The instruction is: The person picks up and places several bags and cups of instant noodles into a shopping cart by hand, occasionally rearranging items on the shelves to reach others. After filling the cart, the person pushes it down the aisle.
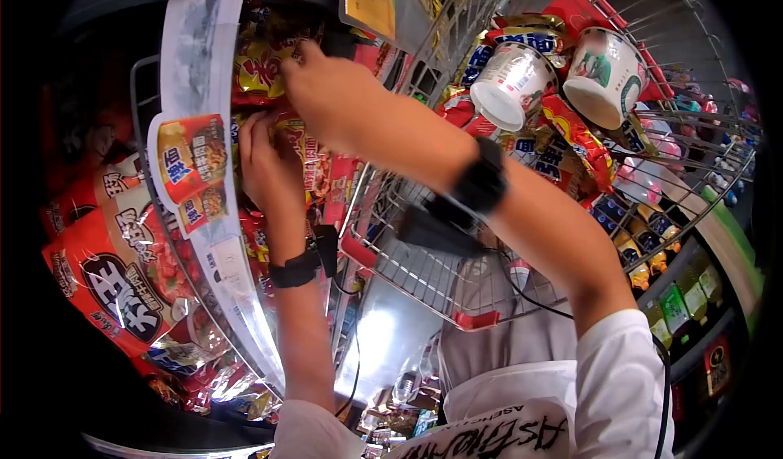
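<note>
A red and yellow instant noodle packet point(259, 74) lies at the upper left in the head view, on the shelf side. My right hand point(322, 92) is closed at its right edge, fingertips pinched on the wrapper. Just below, my left hand point(267, 165) has its fingers bent around the edge of another noodle packet point(310, 161), partly hidden behind the hand. A dark watch-like device point(481, 178) sits on my right wrist, and a black band point(295, 270) circles the left one.
A metal shopping cart point(489, 320) stands to the right, holding two white noodle cups point(510, 88) and several noodle packets. A curved shelf label strip point(196, 76) runs along the left, with a large red noodle multipack point(122, 271) beyond it. Bottles point(644, 239) line the lower right.
</note>
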Available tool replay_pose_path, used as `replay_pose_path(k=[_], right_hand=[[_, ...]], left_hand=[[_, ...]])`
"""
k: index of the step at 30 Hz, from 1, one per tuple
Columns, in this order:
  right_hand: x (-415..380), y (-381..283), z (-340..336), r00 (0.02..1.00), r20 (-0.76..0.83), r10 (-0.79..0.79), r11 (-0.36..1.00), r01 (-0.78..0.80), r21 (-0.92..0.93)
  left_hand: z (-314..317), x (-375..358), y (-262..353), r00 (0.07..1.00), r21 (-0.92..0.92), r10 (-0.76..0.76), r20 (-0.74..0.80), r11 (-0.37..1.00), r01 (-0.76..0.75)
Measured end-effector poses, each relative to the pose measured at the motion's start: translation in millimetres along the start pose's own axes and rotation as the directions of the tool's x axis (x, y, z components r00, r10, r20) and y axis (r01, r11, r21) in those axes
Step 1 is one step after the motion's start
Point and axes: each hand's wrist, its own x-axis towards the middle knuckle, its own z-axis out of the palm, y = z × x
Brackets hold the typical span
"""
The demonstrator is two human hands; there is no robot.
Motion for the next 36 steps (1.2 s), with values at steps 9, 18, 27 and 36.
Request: replay_pose_path(k=[9,18,27,36], right_hand=[[-201.6,65.6,-102.5,0.975,-0.085,0.205,0.953,-0.219,-0.209],[-237.3,109.7,-113.0,0.878,-0.035,0.477,0.778,-0.44,-0.449],[-193.6,11.7,-126.9,0.922,0.213,0.324,0.529,-0.363,0.767],[-113.8,-16.0,-41.5,0.913,-0.316,0.26,0.8,-0.02,0.599]], left_hand=[[-29.8,-27.5,33.6,1.0,-0.205,-0.006,-0.024,0.979,0.001],[-42.0,-102.3,115.2,0.971,-0.538,0.08,0.227,0.841,0.057],[-32.2,-130.4,107.7,0.91,-0.894,0.017,0.413,-0.181,0.41],[-63.2,-76.4,66.1,0.884,-0.938,-0.343,0.316,0.03,0.347]])
